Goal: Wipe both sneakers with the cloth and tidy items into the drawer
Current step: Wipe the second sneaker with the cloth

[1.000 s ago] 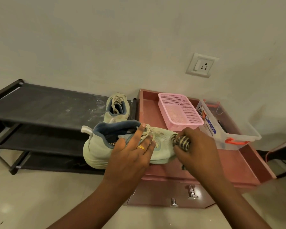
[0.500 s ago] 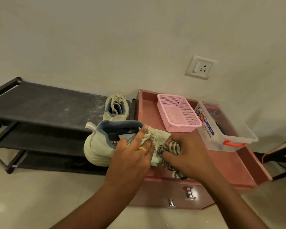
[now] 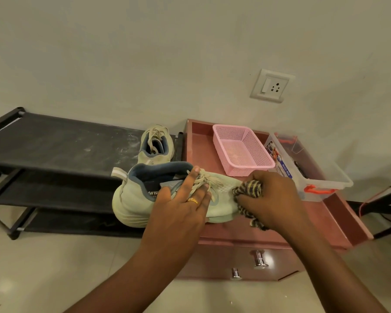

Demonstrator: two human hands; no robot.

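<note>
At nine o'clock, a black shoe rack [image 3: 54,143] stands against the wall. On the right end of its top shelf, at eleven o'clock from the hands, sits the second sneaker [image 3: 156,145], touched by neither hand.

At the centre, the pale green sneaker [image 3: 131,199] lies with its toe on the reddish cabinet top [image 3: 314,222] and its heel overhanging toward nine o'clock. The left hand [image 3: 181,208] is spread over its laces, fingers nearly straight, pressing it steady; the thumb is hidden. At three o'clock from that hand, the right hand [image 3: 275,199] clutches a bunched striped cloth [image 3: 250,188] against the toe mesh.

Beyond, at one o'clock, stand a pink basket [image 3: 242,152] and a clear box [image 3: 321,175]. Below, at six o'clock, the drawer [image 3: 224,256] looks closed.

The sneaker probably handles light, with a soft, yielding mesh upper and a firmer sole. A hold at the collar or across the laces should keep it from sliding. The cloth is limp and bunches easily, so a full fist suits it.
</note>
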